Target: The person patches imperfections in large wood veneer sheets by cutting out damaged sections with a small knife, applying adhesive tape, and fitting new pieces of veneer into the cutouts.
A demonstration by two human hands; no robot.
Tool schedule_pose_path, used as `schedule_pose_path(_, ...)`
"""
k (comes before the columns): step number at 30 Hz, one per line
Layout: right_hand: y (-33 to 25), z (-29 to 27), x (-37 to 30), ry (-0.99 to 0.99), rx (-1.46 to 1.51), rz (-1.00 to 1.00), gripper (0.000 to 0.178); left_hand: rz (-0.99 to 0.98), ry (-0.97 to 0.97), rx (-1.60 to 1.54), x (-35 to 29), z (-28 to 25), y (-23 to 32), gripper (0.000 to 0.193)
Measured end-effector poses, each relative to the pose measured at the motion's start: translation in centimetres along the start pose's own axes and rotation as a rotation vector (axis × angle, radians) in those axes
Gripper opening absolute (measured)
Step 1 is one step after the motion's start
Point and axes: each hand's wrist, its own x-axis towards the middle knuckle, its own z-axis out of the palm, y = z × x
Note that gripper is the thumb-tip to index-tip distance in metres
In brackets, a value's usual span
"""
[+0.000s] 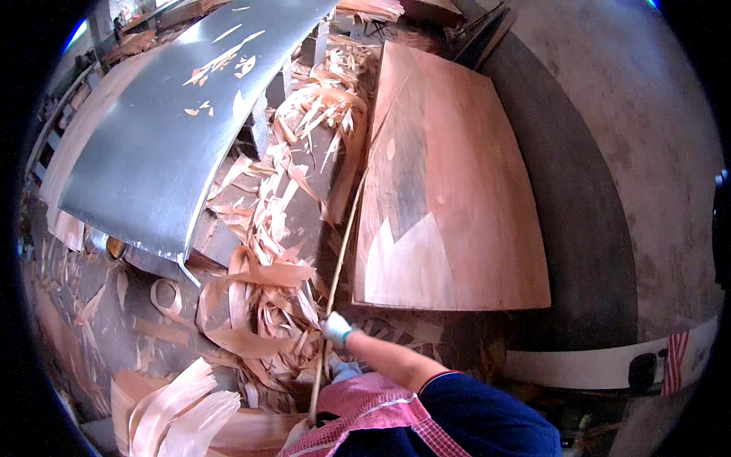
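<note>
Right hand [336, 328], white-gloved, was clamped round a thin strip [344, 238] that ran up along the left edge of the veneer stack [449, 190]. Left hand wasn't in view. Looked like mid-pull, peeling an edge strip clear. Next move would need a steady draw toward the scrap pile [266, 228] without snapping it.

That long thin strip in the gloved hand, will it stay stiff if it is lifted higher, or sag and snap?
The strip is long and very narrow and already bows slightly, so it probably flexes. Held by the gloved hand near one end, its far end would likely droop. Curled, torn veneer scraps nearby suggest it snaps easily.
</note>
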Motion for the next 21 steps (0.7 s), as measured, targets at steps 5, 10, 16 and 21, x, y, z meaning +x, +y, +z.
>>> schedule_pose_path(5, -5.6, 0.1, -5.3, 0.195, 0.444, 0.031, 0.033, 0.593, 0.261, 1.469, -3.3, -3.9, 0.3, 0.023)
schedule_pose_path(10, -5.1, -4.0, -2.1, 0.383, 0.331, -0.062, 0.036, 0.629, 0.219, 1.056, -5.2, 1.3, 5.1, 0.036)
schedule_pose_path(16, -7.8, -4.2, 0.1, 0.252, 0.643, 0.002, 0.027, 0.735, 0.442, 1.417, -10.6, 4.3, 11.8, 0.033)
schedule_pose_path(21, -13.0, -4.9, 0.7, -0.065, 0.675, -0.08, 0.031, 0.815, 0.707, 1.497, -13.2, 2.0, 15.5, 0.025)
